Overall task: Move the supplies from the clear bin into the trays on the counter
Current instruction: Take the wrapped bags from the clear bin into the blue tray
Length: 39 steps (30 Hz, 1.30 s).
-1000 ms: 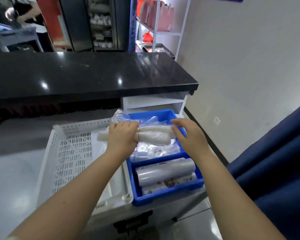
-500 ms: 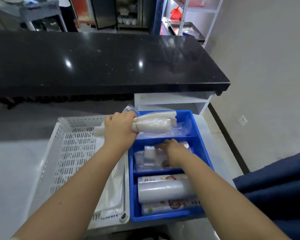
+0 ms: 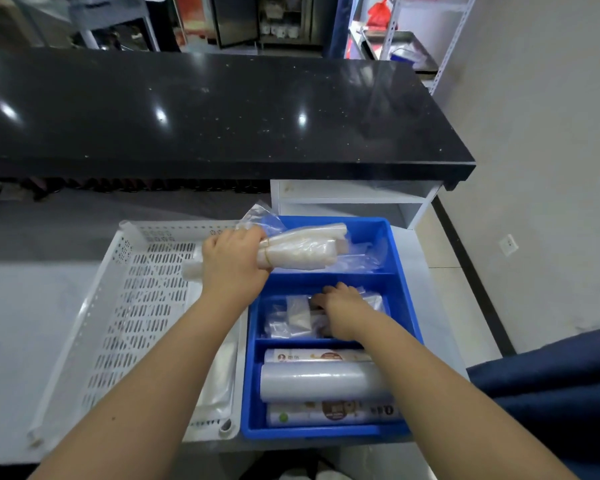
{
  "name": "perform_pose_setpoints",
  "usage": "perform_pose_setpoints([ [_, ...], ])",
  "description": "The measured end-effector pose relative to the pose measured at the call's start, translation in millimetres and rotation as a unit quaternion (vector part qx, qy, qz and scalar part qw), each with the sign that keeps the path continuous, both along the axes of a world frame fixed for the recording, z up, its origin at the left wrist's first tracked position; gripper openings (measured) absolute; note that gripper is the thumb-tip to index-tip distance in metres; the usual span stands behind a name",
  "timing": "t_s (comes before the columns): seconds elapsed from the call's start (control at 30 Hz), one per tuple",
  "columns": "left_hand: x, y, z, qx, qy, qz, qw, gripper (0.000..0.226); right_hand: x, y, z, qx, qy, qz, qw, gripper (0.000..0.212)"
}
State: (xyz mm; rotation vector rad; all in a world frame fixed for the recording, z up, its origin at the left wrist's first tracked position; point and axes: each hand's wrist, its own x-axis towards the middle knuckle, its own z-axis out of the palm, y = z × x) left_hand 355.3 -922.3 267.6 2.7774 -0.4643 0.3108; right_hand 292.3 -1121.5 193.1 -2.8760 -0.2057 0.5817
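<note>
My left hand (image 3: 234, 263) grips a rolled bundle of clear plastic bags (image 3: 302, 249) bound with a rubber band, held over the far compartment of the blue divided tray (image 3: 406, 306). My right hand (image 3: 340, 311) rests palm down in the middle compartment on small clear plastic packets (image 3: 293, 317); whether it grips one I cannot tell. The near compartment holds three rolls of plastic wrap (image 3: 321, 382). A white perforated tray (image 3: 118, 323) sits to the left of the blue one, with flat plastic bags (image 3: 219, 379) along its right side.
Both trays stand on a light grey counter (image 3: 21, 323). A black glossy raised countertop (image 3: 205, 112) runs across behind them, with a white shelf unit (image 3: 354, 199) beneath its right end. A dark blue fabric (image 3: 551, 393) lies at the right. White wall on the right.
My right hand let go of the bag bundle's end and dropped into the blue tray's middle compartment onto the packets. My left hand keeps the bundle over the far compartment. The view tilted down.
</note>
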Motion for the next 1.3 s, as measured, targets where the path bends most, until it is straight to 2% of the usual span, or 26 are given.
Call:
perform_pose_setpoints([
  [0.1,-3,2,0,0.006,-0.003,0.007,1.000,0.026,-5,-2,6,0.069,0.037,-0.033,0.996,0.048],
  [0.17,-6,2,3,0.007,-0.009,0.010,1.000,0.026,-9,-3,15,0.068,0.025,-0.014,0.997,0.044],
  [0.33,-7,-3,13,0.003,-0.028,0.009,1.000,0.026,-25,-11,56,-0.019,-0.150,0.062,0.987,0.044],
  [0.57,-2,-39,24,0.006,-0.026,-0.023,0.999,0.025,-62,-44,129,-0.013,-0.241,0.029,0.970,0.033],
  [0.73,-18,-68,9,0.000,0.007,-0.074,0.997,0.022,-86,-82,157,-0.020,-0.286,-0.045,0.957,0.029],
  [0.97,-43,-94,-30,0.046,0.068,-0.125,0.989,0.032,-107,-119,157,-0.006,-0.284,-0.155,0.946,0.023],
  [1.17,-38,-89,-49,0.081,0.100,-0.117,0.985,0.042,-106,-113,142,0.005,-0.260,-0.154,0.953,0.020],
  [1.3,-38,-69,-44,0.051,0.094,-0.128,0.986,0.056,-92,-101,135,0.013,-0.251,-0.139,0.958,0.021],
])
